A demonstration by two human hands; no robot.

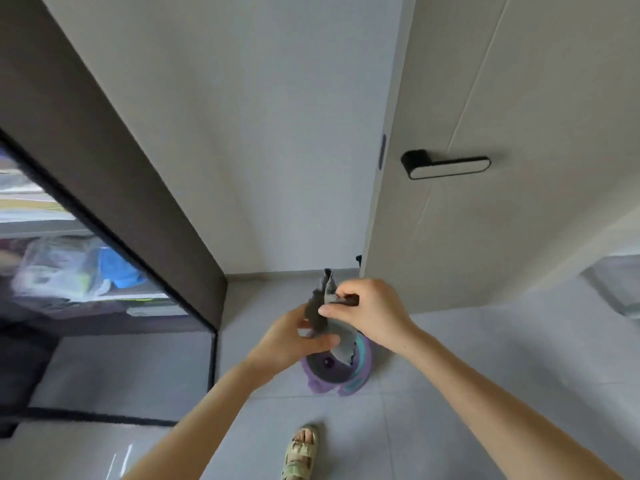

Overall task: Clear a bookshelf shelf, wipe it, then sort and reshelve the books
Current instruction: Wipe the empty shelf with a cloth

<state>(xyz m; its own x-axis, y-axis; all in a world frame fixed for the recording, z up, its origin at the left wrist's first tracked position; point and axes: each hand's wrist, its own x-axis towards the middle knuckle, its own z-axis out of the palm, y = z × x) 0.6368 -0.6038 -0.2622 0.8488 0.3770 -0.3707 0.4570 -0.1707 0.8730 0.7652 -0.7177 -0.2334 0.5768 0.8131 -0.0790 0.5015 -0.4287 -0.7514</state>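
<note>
1. Out over the tiled floor (485,358), between the dark cabinet (114,161) and the pale door (519,98), a grey cloth (318,313) is held up in both hands, clear of everything below.
2. The left hand (294,344) is curled round the lower bunch of the cloth. The right hand (370,313) is closed in a pinch on an upper fold, and one corner stands up above the fingers.
3. The step in hand is judged to be the readying of the cloth for the wipe. Whether it is being folded or shaken open cannot be told.
4. For a good job, a flat pad should be made with the edges tucked in. One clean face is then presented to the shelf, and a fresh face can be turned out once the first is dusty.
5. The shelf to be wiped is taken to be inside the cabinet at the left, behind its glass front. What lies there is blurred, and books cannot be made out for certain.
6. A purple and teal object (337,374) sits on the floor directly beneath the cloth, and a sandalled foot (301,452) is planted near it. A stumble should be guarded against when the cabinet is turned to.
7. The black door handle (446,164) is well apart on the right and is not called for.
</note>
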